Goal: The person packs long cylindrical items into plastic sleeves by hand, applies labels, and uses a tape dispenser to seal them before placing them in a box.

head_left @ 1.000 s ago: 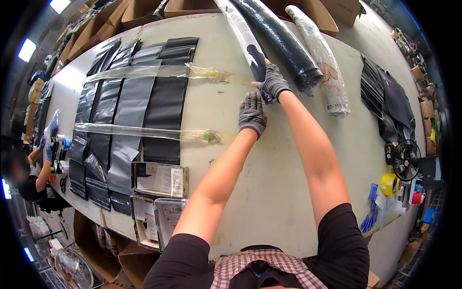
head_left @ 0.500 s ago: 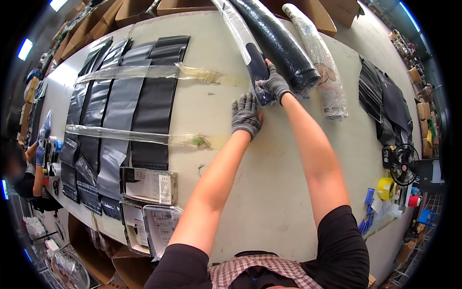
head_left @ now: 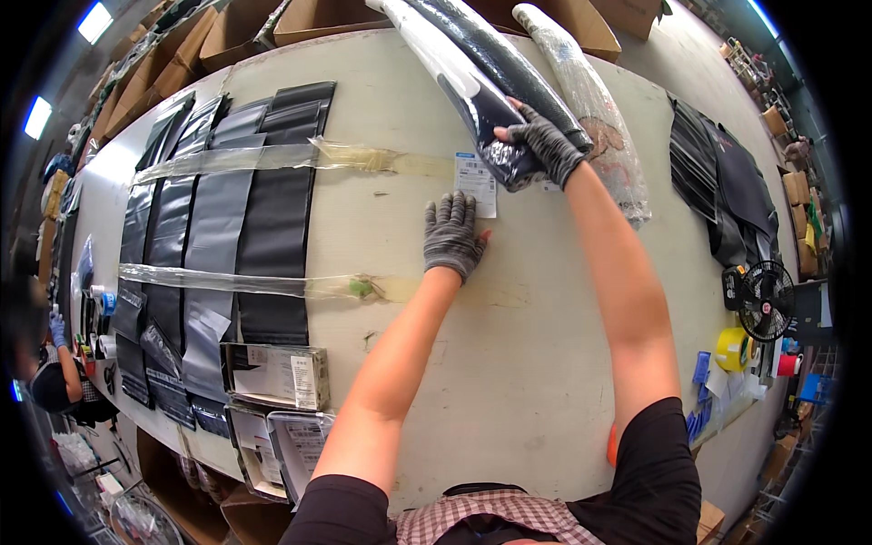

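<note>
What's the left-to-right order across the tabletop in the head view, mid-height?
Row of dark flat mailer bags → left hand, flat on the table → white label → right hand gripping the dark plastic-wrapped roll → clear-wrapped roll → pile of black bags → small black fan.

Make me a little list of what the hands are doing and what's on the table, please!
left hand: gloved, flat on the table, fingertips at the white label
right hand: gloved, gripping the end of a long dark wrapped roll
white label: lies flat on the table, under the roll's end
beside the roll: a clear-wrapped roll
left part of the table: dark mailer bags in rows under two clear tape strips
near edge: small boxes
far right: black fan, yellow tape roll
</note>
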### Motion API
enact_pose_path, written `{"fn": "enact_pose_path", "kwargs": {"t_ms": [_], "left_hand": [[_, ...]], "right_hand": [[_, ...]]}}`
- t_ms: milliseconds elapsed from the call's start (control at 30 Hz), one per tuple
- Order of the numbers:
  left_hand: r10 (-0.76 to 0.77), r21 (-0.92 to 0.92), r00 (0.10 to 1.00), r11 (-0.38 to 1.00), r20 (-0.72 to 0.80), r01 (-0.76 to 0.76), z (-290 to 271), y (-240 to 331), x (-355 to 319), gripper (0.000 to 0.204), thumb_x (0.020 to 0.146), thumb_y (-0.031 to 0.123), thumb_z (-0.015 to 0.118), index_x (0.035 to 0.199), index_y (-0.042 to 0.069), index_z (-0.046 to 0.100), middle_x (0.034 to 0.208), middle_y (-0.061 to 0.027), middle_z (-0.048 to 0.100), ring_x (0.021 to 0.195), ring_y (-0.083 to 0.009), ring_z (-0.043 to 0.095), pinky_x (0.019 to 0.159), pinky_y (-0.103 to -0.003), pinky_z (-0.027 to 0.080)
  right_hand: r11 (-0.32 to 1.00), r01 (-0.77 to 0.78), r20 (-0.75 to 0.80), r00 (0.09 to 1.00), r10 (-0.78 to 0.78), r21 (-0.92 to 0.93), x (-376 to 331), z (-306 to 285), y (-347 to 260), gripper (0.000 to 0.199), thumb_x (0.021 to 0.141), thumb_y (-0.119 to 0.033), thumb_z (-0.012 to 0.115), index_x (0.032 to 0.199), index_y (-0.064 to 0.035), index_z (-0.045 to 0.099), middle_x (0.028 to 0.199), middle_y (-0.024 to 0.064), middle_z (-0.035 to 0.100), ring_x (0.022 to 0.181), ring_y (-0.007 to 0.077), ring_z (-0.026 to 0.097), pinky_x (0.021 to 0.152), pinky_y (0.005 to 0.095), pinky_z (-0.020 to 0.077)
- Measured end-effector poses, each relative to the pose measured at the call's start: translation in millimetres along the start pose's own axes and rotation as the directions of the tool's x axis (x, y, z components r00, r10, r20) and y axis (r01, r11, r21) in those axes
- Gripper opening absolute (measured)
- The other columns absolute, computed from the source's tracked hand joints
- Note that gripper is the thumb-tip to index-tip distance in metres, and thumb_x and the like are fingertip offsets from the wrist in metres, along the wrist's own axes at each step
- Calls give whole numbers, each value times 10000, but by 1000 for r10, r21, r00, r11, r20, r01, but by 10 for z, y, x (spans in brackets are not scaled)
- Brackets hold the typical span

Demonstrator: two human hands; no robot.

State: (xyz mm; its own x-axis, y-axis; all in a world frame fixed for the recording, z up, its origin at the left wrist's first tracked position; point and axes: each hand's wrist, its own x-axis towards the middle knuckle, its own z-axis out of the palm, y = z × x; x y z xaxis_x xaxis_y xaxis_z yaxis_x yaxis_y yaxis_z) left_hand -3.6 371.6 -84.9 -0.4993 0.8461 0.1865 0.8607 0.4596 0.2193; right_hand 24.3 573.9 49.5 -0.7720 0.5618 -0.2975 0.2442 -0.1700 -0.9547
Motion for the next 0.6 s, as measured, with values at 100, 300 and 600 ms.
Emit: {"fn": "enact_pose_path", "kwargs": {"t_ms": [100, 300, 600], "left_hand": [[-21, 30, 1000, 999, 12, 21, -12, 15, -59, 660, 862, 477, 489, 1377, 75, 398, 1432, -141, 376, 1339, -294, 319, 1129, -491, 133], [-128, 80, 981, 990, 144, 118, -296, 145, -521, 672, 847, 484, 509, 1359, 61, 411, 1380, -135, 440, 1300, -280, 359, 1129, -492, 129], [-289, -144, 956, 945, 57, 295, -716, -614, -1473, 481, 702, 351, 738, 1123, 149, 625, 1071, -103, 595, 1032, -287, 545, 1035, -440, 337]], "right_hand": [[999, -37, 45, 998, 37, 0, -285, -14, -308, 756, 772, -117, 718, 1422, -105, 332, 1157, 111, 579, 857, 125, 628, 717, 244, 533], [978, 100, 136, 983, -126, 184, -620, -157, 359, 840, 721, -18, 762, 1427, -121, 317, 1247, 110, 515, 1000, 172, 551, 873, 273, 472], [793, -260, 31, 943, 331, -551, -3623, 90, 1285, 1007, 702, -310, 770, 1444, -70, 133, 1318, 232, 413, 1204, 332, 462, 1012, 375, 375]]}}
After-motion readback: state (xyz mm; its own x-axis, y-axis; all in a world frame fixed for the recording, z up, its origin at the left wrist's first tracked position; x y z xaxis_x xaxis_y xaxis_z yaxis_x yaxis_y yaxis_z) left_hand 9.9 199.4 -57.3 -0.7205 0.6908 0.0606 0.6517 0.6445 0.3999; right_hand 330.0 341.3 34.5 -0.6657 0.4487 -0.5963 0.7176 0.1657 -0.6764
